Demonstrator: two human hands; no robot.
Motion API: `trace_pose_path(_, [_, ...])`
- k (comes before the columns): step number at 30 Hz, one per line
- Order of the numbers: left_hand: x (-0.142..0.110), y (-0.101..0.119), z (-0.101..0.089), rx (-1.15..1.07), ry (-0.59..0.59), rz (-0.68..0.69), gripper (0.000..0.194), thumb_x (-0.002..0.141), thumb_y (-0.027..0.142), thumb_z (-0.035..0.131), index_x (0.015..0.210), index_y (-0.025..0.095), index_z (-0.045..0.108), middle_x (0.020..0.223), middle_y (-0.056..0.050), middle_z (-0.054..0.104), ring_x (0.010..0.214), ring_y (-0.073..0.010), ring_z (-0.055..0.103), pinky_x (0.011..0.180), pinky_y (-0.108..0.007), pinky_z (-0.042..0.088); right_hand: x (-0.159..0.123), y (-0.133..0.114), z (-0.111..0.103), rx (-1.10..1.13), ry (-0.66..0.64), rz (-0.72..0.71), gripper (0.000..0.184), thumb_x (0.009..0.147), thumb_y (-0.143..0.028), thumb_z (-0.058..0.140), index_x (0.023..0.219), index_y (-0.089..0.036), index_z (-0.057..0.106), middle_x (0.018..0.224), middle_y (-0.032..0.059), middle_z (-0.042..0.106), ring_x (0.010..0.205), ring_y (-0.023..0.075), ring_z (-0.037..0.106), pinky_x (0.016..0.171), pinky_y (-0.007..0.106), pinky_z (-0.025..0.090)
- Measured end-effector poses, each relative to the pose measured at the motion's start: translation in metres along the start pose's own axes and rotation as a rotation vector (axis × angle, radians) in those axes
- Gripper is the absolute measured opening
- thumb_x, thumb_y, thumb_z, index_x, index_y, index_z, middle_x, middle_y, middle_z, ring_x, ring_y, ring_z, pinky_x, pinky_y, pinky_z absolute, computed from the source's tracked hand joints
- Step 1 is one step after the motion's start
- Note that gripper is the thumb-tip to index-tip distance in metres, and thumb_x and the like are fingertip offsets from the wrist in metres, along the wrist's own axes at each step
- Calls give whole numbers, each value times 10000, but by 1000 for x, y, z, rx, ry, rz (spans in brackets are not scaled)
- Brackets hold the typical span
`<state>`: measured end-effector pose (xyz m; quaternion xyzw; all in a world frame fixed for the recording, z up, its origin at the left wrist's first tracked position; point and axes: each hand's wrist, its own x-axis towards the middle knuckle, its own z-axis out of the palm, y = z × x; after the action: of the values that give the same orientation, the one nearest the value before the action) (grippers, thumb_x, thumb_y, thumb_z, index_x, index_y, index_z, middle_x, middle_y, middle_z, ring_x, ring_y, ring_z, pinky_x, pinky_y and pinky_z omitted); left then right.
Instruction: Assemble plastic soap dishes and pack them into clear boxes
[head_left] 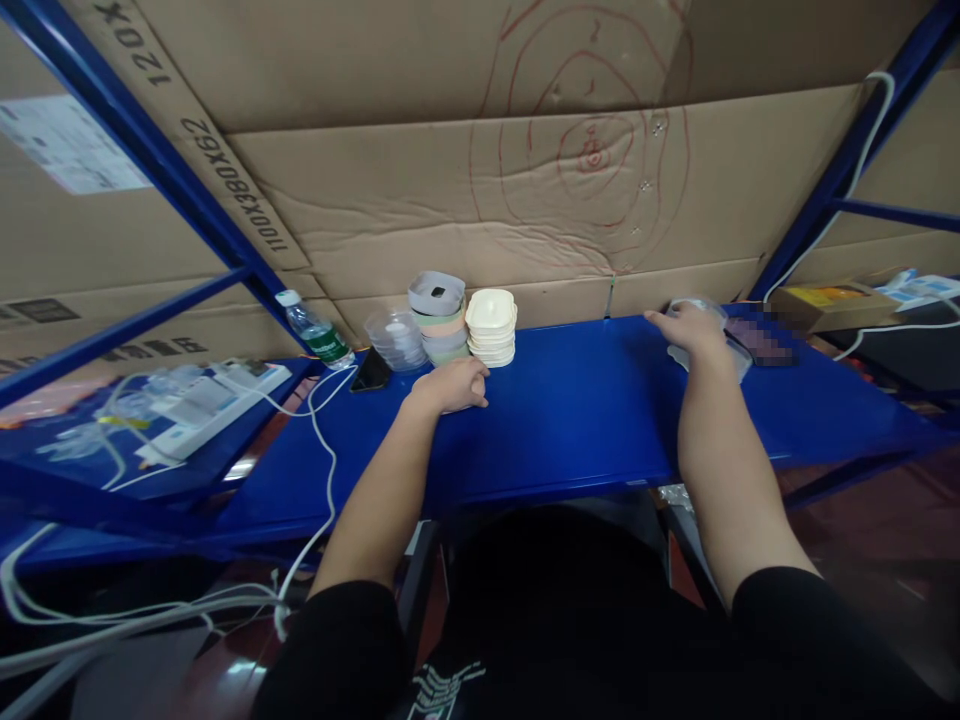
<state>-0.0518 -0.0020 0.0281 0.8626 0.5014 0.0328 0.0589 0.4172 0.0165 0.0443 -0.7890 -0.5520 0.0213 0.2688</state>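
left hand (456, 385) on the blue table (570, 440), just in front of the cream stack (492, 335) and the coloured stack (442, 335). its fingers are bent inward, back of the hand up; can't tell if they pinch anything, palm side hidden. right hand (694, 325) well apart from it, far right part of the table, over clear plastic (739, 362). thumb sticks out to the left, other fingers mostly hidden; can't tell whether it grips the plastic or only rests on it. plastic shows behind the hand and on both sides of the wrist.

cream stack: several squarish pieces, nested, upright. coloured stack right beside it on the left, grey piece on top with a dark spot, then green, peach, grey and green layers. clear tubs (397, 340) next to that, further left, then a black phone-like slab (371, 372) lying flat, then a bottle (319, 335) with green label and white cap near the left edge.

pixelated patch (759, 342) right of the right hand, contents unreadable. white cable (322, 450) runs over the table's left end. power strip (214, 420) lies on the surface further left. cardboard (420, 170) behind, red rings drawn on it.
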Motion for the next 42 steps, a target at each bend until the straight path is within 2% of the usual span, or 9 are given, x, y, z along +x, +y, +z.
trace_pose_path(4, [1,-4,-2,-1,-7,-31,375,804,332,846,1146,208,759,1215,-100,797,1152,-309,742,957,-376,571,-19,-33,7,-26,-89,-82,765,921,-712,644,1425,-138,700,1386,250,744,1303,438,702,1057,547,561])
trace_pose_path(9, [3,-3,-2,24,-5,-47,398,854,372,820,1206,204,742,1275,-113,780,1216,-302,724,1029,-369,552,-22,-41,19,60,-84,-411,753,898,-601,734,1530,-203,636,1550,176,665,1420,405,630,1183,550,497])
trace_pose_path(14, [2,4,-2,-7,19,-26,581,930,511,750,1392,166,680,1380,-162,736,1312,-336,686,1121,-415,517,-11,-24,24,-147,-250,-318,958,793,-682,803,1613,-252,556,1644,190,573,1514,495,514,1224,743,376])
trace_pose_path(19, [0,11,-5,-32,34,-69,623,946,494,747,1452,146,647,1383,-170,734,1309,-337,683,1132,-413,514,-13,-26,28,-249,-284,-348,947,743,-578,847,1601,-290,569,1606,188,605,1440,505,574,1134,704,481])
trace_pose_path(24, [1,10,-5,-8,111,-37,521,979,510,696,1361,154,701,1393,-162,730,1307,-339,676,1116,-433,519,-24,-47,38,-200,-333,-469,973,745,-550,850,1628,-281,543,1639,168,580,1477,486,541,1158,665,467])
trace_pose_path(30, [0,12,-9,34,190,-44,418,988,504,690,1214,162,769,1305,-160,768,1230,-367,712,1037,-468,563,-36,-66,36,130,-256,-651,935,768,-557,849,1585,-185,589,1577,183,629,1450,407,587,1236,550,439])
trace_pose_path(34, [-1,24,-9,-72,413,25,420,1004,466,701,1300,170,747,1312,-144,774,1253,-340,710,1104,-468,547,-46,-79,26,491,-75,-668,1051,857,-773,685,1702,-212,407,1688,175,501,1558,397,477,1275,552,402])
trace_pose_path(38, [-1,45,-2,-187,548,218,541,952,509,793,1365,169,712,1379,-144,743,1301,-310,686,1168,-444,517,-64,-103,36,794,-173,-559,1241,811,-964,583,1773,-366,77,1743,127,418,1600,409,416,1245,633,425])
trace_pose_path(42, [-1,62,1,-193,521,393,636,892,598,842,1383,214,713,1428,-135,713,1352,-320,648,1207,-479,483,-86,-127,57,1144,-350,-618,1374,647,-1009,714,1726,-441,80,1705,137,422,1525,410,507,1206,623,483])
